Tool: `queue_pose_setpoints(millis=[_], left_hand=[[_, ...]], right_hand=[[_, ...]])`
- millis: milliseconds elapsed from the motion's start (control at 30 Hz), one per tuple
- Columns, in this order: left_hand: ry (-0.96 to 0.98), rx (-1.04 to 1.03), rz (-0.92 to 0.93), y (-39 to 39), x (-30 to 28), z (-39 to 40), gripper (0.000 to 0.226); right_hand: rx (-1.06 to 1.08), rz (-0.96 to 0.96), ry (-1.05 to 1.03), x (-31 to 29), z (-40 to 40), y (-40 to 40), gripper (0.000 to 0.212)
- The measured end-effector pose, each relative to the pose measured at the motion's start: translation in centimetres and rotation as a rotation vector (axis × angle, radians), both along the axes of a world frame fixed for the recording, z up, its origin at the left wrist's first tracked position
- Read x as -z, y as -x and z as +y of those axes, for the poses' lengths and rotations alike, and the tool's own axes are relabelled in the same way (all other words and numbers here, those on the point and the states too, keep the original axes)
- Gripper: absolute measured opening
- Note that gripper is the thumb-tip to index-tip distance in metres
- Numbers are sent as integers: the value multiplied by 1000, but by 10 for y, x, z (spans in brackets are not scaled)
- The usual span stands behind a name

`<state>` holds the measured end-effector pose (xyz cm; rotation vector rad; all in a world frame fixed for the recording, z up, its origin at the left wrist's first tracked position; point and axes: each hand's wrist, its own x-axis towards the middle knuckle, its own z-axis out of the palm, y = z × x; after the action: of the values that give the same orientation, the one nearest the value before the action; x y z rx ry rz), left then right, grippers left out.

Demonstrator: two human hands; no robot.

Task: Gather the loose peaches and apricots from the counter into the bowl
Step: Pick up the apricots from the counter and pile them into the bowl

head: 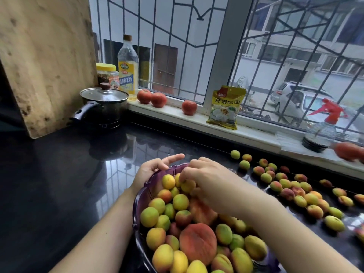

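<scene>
Hands at the fruit bowl (140, 201)
Right hand (204, 182) pinches an apricot (188, 186); left hand (151, 170) holds the rim (loose fruit (285, 184) beyond the right fingers).

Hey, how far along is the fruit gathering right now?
Roughly halfway, at a guess. The purple bowl is already piled with apricots and a big peach. The right hand is setting an apricot onto the pile while the left hand holds the rim. Left: the loose fruit on the counter under the windowsill.
</scene>
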<state>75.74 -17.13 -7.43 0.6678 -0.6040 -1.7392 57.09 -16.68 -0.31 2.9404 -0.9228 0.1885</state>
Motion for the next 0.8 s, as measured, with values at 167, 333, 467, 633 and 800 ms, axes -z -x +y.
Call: queue_pose_setpoints(millis=[167, 333, 467, 633, 800], left_hand=[[-1, 10, 18, -2, -1, 1, 63], [1, 23, 23, -4, 3, -3, 64], [29, 29, 17, -6, 6, -5, 66], [42, 37, 6, -7, 8, -7, 78], [7, 54, -3, -8, 9, -11, 66]], right_hand=[[8, -20, -92, -1, 1, 4, 28], [2, -55, -22, 2, 4, 4, 22], [79, -263, -91, -3, -4, 26, 19], [605, -817, -1, 19, -58, 86, 25], [926, -408, -44, 74, -101, 107, 47]])
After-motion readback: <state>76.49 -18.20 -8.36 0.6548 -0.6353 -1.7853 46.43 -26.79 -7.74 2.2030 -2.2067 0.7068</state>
